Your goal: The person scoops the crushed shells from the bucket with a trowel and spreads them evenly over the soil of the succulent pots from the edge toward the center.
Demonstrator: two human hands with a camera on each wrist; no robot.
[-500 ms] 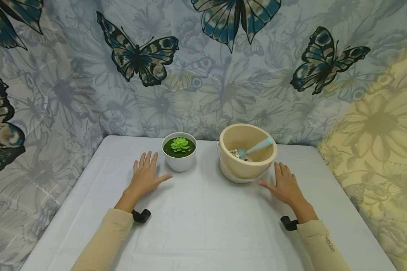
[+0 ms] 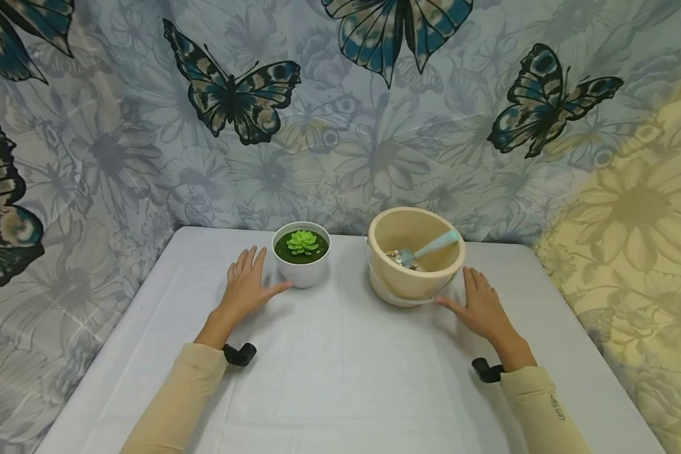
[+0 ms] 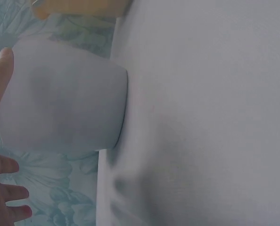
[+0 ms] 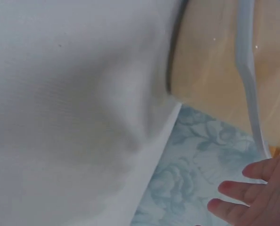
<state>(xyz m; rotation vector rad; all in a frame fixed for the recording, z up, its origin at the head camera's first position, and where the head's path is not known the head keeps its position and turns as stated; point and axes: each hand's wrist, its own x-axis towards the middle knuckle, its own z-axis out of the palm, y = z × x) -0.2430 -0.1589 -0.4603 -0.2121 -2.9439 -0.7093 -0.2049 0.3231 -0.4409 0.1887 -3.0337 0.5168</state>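
Observation:
A white pot with a green succulent stands near the back of the table. My left hand is spread beside its left side, thumb reaching across the front; the left wrist view shows the pot between thumb and fingers. To the right stands a cream bucket with a white handle hanging down its front. Inside lie small pebbles and a pale blue-green shovel. My right hand is held by the bucket's right side, fingers extended and thumb near its lower front.
A white cloth covers the table. Behind and beside it hangs a grey floral cloth with large butterflies, close to the table's back edge. Black cameras are worn at both wrists.
My left hand has moved slightly forward and right, closer to the white pot. The right hand has shifted slightly forward beside the bucket. Pot and bucket stand where they were.

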